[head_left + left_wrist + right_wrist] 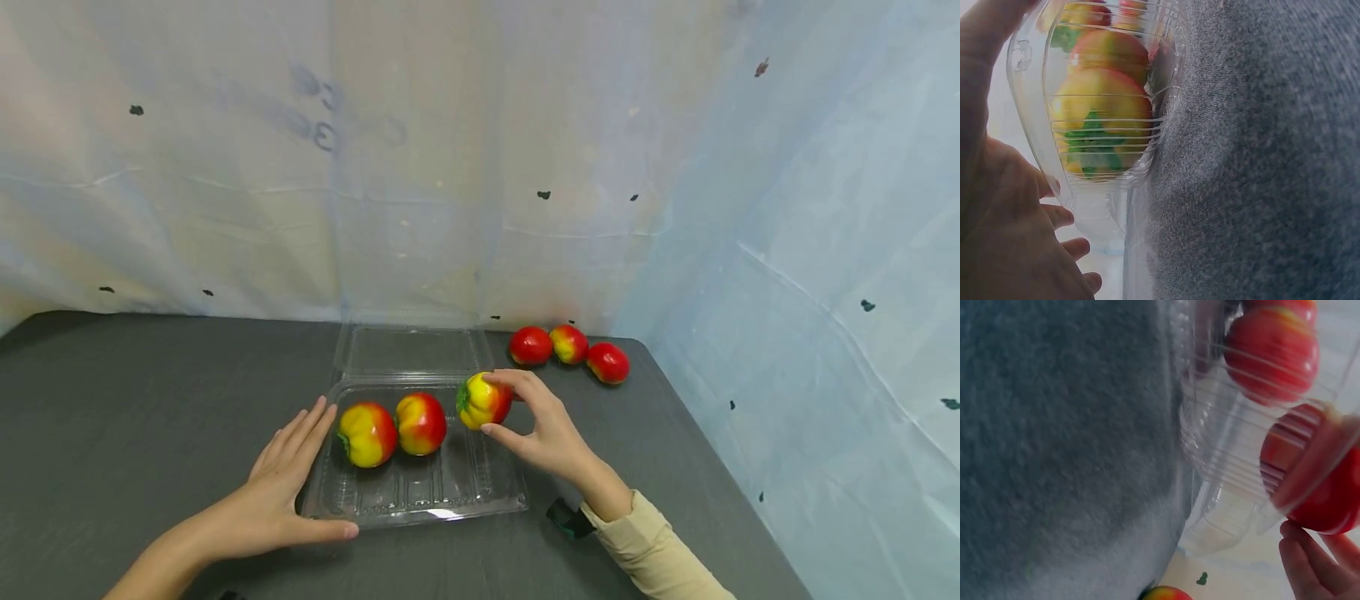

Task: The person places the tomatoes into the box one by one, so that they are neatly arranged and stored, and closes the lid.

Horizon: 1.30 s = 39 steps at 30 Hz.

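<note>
Left hand (pixel 276 503) beside container (pixel 457 485); right hand (pixel 546 432) pinches fruit (pixel 481 403), seemingly above it.

The right wrist view's bottom edge cuts off what seems a fruit (pixel 1168 594).

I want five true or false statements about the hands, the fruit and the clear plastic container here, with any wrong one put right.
1. The right hand holds a red-and-yellow fruit. True.
2. The container is closed. False: its lid is folded back.
3. Two fruits sit inside the container. True.
4. The left hand grips a fruit. False: it lies at the container's left side, holding no fruit.
5. Three more fruits lie on the table. True.
</note>
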Tool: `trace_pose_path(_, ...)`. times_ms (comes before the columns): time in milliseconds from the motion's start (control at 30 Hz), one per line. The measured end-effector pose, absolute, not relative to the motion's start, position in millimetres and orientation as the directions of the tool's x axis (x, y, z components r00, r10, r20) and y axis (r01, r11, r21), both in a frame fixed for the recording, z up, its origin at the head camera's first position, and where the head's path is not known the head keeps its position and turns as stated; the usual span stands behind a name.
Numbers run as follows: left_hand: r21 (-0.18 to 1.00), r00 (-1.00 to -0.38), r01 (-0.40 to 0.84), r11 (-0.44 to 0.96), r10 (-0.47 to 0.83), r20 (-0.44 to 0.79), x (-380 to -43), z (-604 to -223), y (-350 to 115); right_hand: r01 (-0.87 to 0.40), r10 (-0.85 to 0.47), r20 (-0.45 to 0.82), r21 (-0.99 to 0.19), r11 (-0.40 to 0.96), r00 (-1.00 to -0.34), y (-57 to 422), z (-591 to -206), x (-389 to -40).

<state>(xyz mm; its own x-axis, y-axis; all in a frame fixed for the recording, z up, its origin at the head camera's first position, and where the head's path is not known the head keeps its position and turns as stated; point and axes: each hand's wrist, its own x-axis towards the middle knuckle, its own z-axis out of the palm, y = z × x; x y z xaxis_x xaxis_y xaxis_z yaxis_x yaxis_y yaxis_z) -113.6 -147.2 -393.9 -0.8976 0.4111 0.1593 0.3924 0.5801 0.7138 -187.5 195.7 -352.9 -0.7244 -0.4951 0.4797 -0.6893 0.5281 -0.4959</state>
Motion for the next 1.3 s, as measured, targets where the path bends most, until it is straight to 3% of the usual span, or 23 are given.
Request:
trace_pose_path(300, 0.715, -0.896, 0.396, 0.577, 0.413, 0.163, -113.9, -393.3, -147.9, -0.662, -0.518, 0.413, -0.487, 0.570, -0.749, 189.0, -359.9, -186.2)
trace_pose_path(733, 0.725, -0.893, 0.396, 0.563, 0.419, 0.164, -113.7, -392.3, -146.4, -0.709, -0.588, 0.396, -0.402, 0.579, -0.705, 186.7, -366.9, -190.0)
trace_pose_path(1300, 0.715, -0.891, 0.410, 0.566, 0.415, 0.182, -113.2, -393.1, -145.7, -0.693, -0.560, 0.408, -0.425, 0.583, -0.721, 187.4, -368.4, -189.8)
